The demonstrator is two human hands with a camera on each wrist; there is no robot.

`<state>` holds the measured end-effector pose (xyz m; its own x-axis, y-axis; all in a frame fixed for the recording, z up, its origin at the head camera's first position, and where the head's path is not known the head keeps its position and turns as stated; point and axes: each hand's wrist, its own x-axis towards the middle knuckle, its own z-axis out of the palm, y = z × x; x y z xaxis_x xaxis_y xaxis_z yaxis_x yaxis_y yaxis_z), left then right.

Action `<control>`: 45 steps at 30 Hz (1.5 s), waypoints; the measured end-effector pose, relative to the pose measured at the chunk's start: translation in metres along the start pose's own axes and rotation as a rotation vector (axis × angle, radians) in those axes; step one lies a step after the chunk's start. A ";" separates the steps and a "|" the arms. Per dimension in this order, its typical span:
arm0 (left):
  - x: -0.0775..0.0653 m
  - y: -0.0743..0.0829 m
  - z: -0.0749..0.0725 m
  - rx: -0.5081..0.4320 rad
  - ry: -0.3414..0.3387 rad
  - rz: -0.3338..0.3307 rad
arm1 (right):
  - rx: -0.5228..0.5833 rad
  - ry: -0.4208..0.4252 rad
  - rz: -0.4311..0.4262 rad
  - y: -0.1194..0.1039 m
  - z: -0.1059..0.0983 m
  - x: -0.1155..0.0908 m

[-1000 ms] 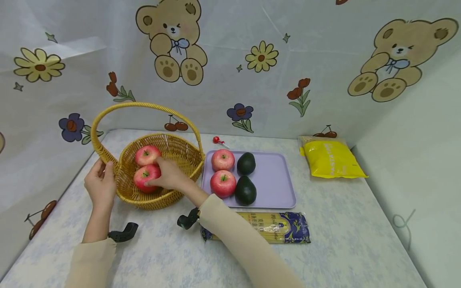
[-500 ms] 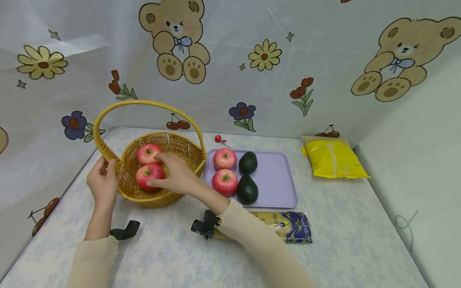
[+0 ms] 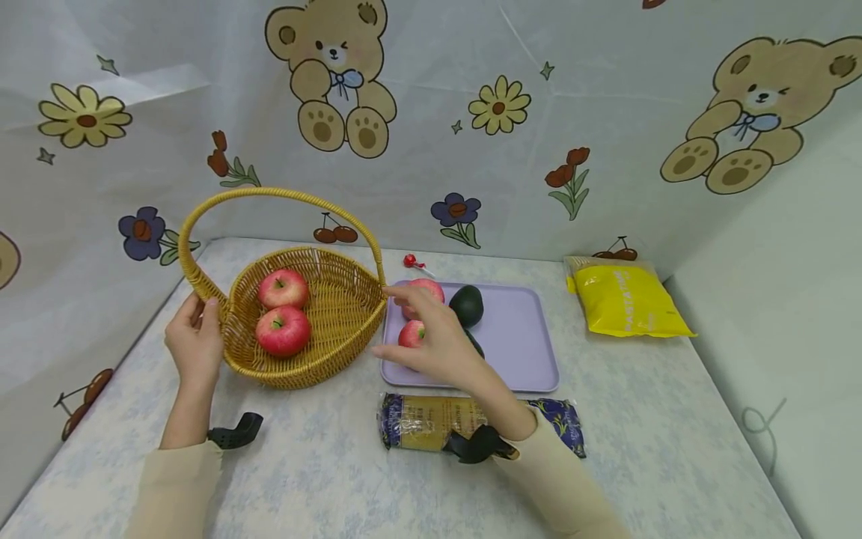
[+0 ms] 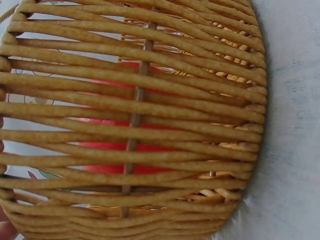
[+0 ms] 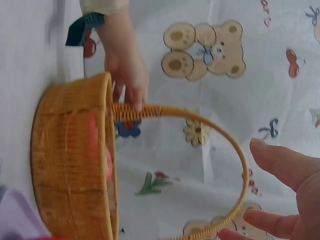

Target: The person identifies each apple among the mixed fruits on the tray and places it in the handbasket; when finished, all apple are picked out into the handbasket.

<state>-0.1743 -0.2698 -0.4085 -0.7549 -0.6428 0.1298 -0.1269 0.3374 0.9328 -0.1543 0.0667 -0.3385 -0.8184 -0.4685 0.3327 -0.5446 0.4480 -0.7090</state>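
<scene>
My left hand [image 3: 195,344] holds the left side of a yellow wicker basket [image 3: 303,376] at the foot of its handle; fingertips and thumb close on the rim there. Two red apples, one farther back [image 3: 283,288] and one nearer [image 3: 283,332], lie in the basket's left half. My right hand [image 3: 438,340] hovers over the left part of a lilac tray [image 3: 515,329], thumb and fingers spread with nothing between them. Partly behind it are two more apples [image 3: 426,288] and two dark green avocados [image 3: 467,305]. The left wrist view shows the basket's woven wall [image 4: 135,105] close up.
A long packet of spaghetti [image 3: 420,423] lies in front of the tray, under my right forearm. A yellow pasta bag [image 3: 626,299] lies at the back right. Behind the tray is a red lollipop [image 3: 410,260]. A bear-patterned sheet [image 3: 404,187] closes off the back.
My right hand has let go of the nearer apple in the basket and moved right, out over the tray. The left hand has stayed at the basket's handle.
</scene>
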 end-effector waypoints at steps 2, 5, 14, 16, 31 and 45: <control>0.000 0.000 0.000 0.001 -0.001 0.001 | 0.014 0.036 0.024 0.009 -0.009 -0.006; 0.000 0.000 0.000 0.001 -0.001 0.002 | 0.018 0.074 0.054 0.023 -0.018 -0.011; -0.001 0.001 0.001 0.015 -0.005 -0.006 | -0.007 0.081 0.173 0.054 -0.027 -0.024; -0.001 0.001 0.001 0.016 -0.002 0.003 | -0.002 0.078 0.184 0.059 -0.027 -0.025; 0.000 -0.003 0.000 0.007 -0.005 -0.005 | -0.007 0.050 0.220 0.083 -0.010 -0.021; 0.000 -0.004 0.001 0.005 -0.003 0.014 | -0.046 0.005 0.243 0.093 -0.001 -0.020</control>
<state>-0.1742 -0.2707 -0.4120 -0.7588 -0.6357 0.1418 -0.1196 0.3499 0.9291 -0.1889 0.1186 -0.4101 -0.9274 -0.3385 0.1589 -0.3389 0.5812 -0.7398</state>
